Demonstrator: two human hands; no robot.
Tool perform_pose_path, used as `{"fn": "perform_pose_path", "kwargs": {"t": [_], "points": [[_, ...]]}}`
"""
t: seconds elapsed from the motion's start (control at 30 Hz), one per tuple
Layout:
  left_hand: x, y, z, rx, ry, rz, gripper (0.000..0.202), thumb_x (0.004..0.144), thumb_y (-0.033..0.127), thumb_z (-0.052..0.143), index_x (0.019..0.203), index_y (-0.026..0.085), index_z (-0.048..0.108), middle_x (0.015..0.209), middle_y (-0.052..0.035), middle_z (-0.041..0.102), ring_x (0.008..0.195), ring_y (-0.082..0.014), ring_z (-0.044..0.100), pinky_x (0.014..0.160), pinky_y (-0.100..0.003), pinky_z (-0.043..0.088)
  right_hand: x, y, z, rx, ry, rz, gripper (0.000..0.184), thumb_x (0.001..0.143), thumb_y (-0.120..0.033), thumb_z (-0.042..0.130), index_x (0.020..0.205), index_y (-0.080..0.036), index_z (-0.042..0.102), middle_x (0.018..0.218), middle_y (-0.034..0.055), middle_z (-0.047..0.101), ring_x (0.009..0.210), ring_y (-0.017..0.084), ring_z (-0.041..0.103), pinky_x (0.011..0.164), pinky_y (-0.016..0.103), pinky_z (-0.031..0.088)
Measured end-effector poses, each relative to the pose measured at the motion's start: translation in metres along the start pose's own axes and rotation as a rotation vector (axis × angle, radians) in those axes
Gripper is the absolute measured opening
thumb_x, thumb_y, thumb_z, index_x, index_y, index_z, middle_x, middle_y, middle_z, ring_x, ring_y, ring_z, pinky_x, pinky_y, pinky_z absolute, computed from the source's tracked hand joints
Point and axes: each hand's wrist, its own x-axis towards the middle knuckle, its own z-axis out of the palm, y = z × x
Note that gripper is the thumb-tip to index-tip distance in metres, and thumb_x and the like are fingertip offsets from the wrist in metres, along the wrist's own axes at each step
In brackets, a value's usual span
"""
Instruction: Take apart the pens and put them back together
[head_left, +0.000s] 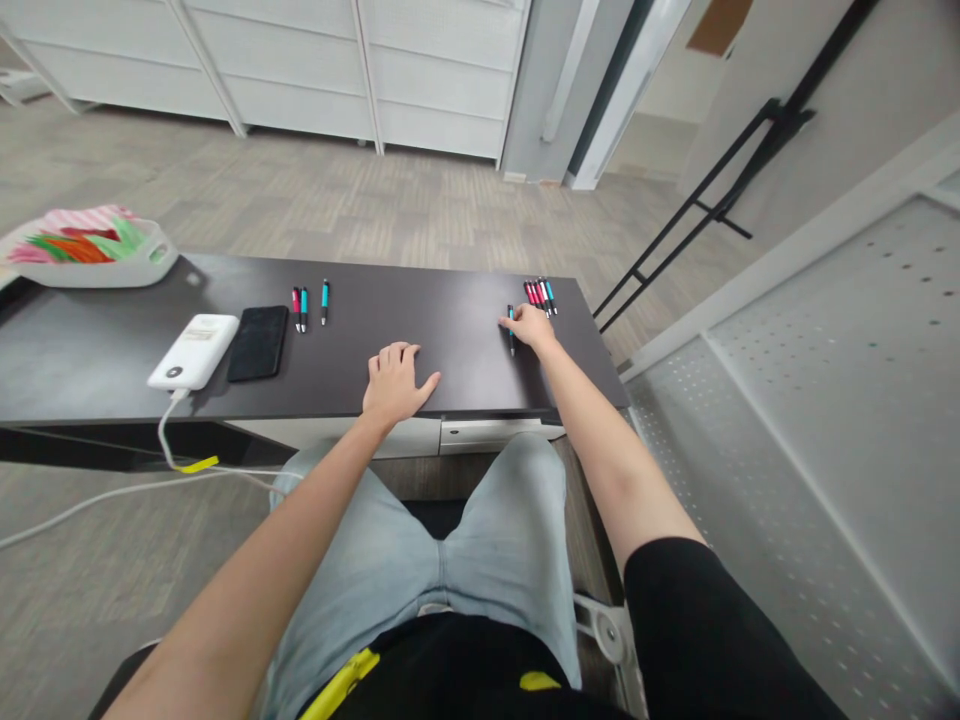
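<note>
- Our left hand [394,380] rests flat and open on the dark table [457,290].
- Our right hand [531,328] touches a teal pen [511,342] lying just beside the pen cluster [540,293]; we cannot tell whether it grips.

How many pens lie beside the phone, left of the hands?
3: a red pen and a teal pen side by side, a second teal pen just right of them. None looks hidden.
</note>
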Motion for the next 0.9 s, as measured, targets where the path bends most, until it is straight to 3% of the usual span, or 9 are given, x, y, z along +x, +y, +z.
{"fn": "perform_pose_path", "kwargs": {"t": [0.07, 0.1, 0.17, 0.23, 0.37, 0.5, 0.67, 0.9], "points": [[-0.001, 0.003, -0.004, 0.02, -0.017, -0.006, 0.07, 0.115, 0.056, 0.063, 0.176, 0.022, 0.072, 0.179, -0.0291, 0.069, 0.169, -0.0591, 0.059, 0.141, -0.077, 0.047, -0.003, -0.006, -0.004, -0.097, -0.033, 0.01, 0.027, 0.114, -0.039, 0.097, 0.103, -0.024, 0.077, 0.112, 0.0105, 0.091, 0.11, 0.023, 0.07, 0.1, 0.036, 0.051], [-0.001, 0.004, -0.006, 0.033, -0.028, -0.009, 0.07, 0.116, 0.056, 0.061, 0.176, 0.021, 0.071, 0.18, -0.0291, 0.069, 0.169, -0.0582, 0.059, 0.142, -0.077, 0.047, -0.007, -0.01, -0.007, -0.141, -0.057, 0.007, 0.026, 0.116, -0.044, 0.094, 0.118, -0.021, 0.081, 0.128, 0.0144, 0.094, 0.118, 0.024, 0.074, 0.103, 0.035, 0.053], [-0.002, 0.007, -0.01, 0.056, -0.048, -0.016, 0.069, 0.118, 0.056, 0.058, 0.177, 0.02, 0.069, 0.181, -0.0283, 0.068, 0.171, -0.0555, 0.058, 0.144, -0.074, 0.046, -0.019, -0.016, -0.014, -0.227, -0.11, 0.001, 0.041, 0.119, -0.049, 0.089, 0.142, -0.015, 0.082, 0.155, 0.0231, 0.09, 0.133, 0.029, 0.079, 0.111, 0.037, 0.057], [-0.003, 0.01, -0.013, 0.071, -0.063, -0.026, 0.068, 0.119, 0.056, 0.057, 0.177, 0.021, 0.068, 0.182, -0.0277, 0.067, 0.172, -0.0536, 0.057, 0.146, -0.072, 0.046, -0.034, -0.02, -0.02, -0.31, -0.154, -0.003, 0.044, 0.121, -0.044, 0.082, 0.153, -0.013, 0.083, 0.168, 0.0293, 0.083, 0.149, 0.039, 0.081, 0.12, 0.043, 0.06], [-0.004, 0.011, -0.014, 0.072, -0.073, -0.023, 0.071, 0.119, 0.057, 0.057, 0.178, 0.018, 0.067, 0.183, -0.0293, 0.065, 0.172, -0.0545, 0.057, 0.146, -0.072, 0.045, -0.065, -0.02, -0.029, -0.434, -0.219, 0.002, 0.043, 0.123, -0.037, 0.07, 0.153, -0.013, 0.089, 0.166, 0.0333, 0.083, 0.159, 0.052, 0.08, 0.131, 0.055, 0.063], [-0.004, 0.011, -0.014, 0.072, -0.082, -0.025, 0.073, 0.119, 0.057, 0.056, 0.179, 0.018, 0.067, 0.184, -0.0298, 0.065, 0.173, -0.0546, 0.056, 0.146, -0.072, 0.045, -0.076, -0.018, -0.033, -0.487, -0.258, 0.006, 0.041, 0.122, -0.035, 0.067, 0.149, -0.018, 0.093, 0.165, 0.0287, 0.086, 0.159, 0.051, 0.081, 0.132, 0.056, 0.065], [-0.003, 0.012, -0.014, 0.071, -0.093, -0.035, 0.074, 0.119, 0.058, 0.056, 0.18, 0.019, 0.067, 0.185, -0.0288, 0.064, 0.174, -0.0542, 0.055, 0.147, -0.071, 0.045, -0.064, -0.021, -0.038, -0.486, -0.235, 0.031, 0.041, 0.124, -0.031, 0.065, 0.151, -0.018, 0.094, 0.166, 0.0261, 0.086, 0.159, 0.047, 0.082, 0.133, 0.052, 0.065], [-0.004, 0.01, -0.012, 0.069, -0.091, -0.036, 0.073, 0.119, 0.059, 0.057, 0.18, 0.021, 0.067, 0.186, -0.0278, 0.064, 0.175, -0.0543, 0.055, 0.146, -0.072, 0.045, -0.034, -0.024, -0.045, -0.417, -0.095, 0.072, 0.042, 0.13, -0.017, 0.06, 0.161, 0.003, 0.078, 0.167, 0.0416, 0.078, 0.16, 0.042, 0.079, 0.135, 0.05, 0.057]]}}
